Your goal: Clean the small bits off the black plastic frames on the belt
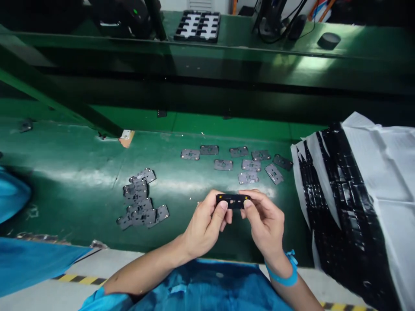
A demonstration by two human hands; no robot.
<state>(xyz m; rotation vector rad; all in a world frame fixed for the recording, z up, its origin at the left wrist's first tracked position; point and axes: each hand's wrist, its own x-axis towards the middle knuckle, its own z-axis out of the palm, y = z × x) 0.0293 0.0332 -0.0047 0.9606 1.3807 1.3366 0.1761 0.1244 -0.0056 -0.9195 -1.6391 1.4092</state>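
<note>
Between my two hands is a small black plate (234,200) with cut-outs and two yellow marks near its ends. My left hand (209,222) pinches its left end, thumb on the face toward me. The right end sits between the thumb and fingers of my right hand (266,220), which has a blue band (288,276) at the wrist. Beyond my hands, several similar grey plates (223,164) lie spread on the green table (181,190). An overlapping heap of such plates (142,211) lies to the left of my left hand.
On the right, black parts in white and clear wrapping (343,181) take up the table's edge. A green post (65,93) slants in at left. The raised shelf behind carries a black-and-white tray (197,26) and a round black object (329,41). Blue clothing (13,194) shows at far left.
</note>
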